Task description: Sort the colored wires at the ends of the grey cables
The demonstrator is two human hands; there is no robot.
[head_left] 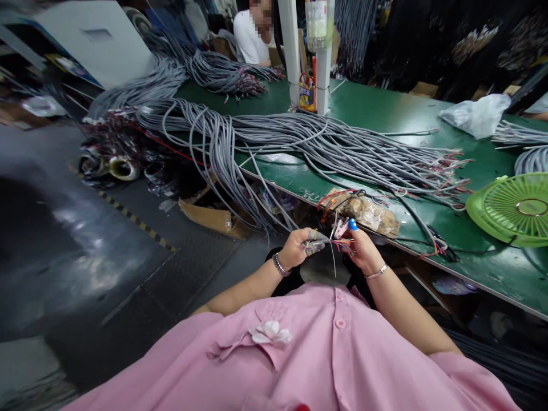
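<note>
My left hand (302,246) is closed in a pinch on the stripped end of a grey cable, its fingertips wrapped in tape. Thin coloured wires (341,245) fan out from that end toward my right hand (358,249). My right hand is closed on a small tool with pink handles and a blue tip (345,226), held against the wires. Both hands hover just in front of the near edge of the green workbench (372,108), above my lap. A big heap of grey cables (299,140) with stripped coloured ends lies across the bench beyond my hands.
A tape-wrapped brown block (368,212) sits on the bench edge by my hands. A green fan (514,208) lies at the right, a white plastic bag (477,114) behind it. White posts (291,51) stand mid-bench. A person in white sits beyond. Tape rolls (122,168) and cardboard (214,217) lie on the floor at left.
</note>
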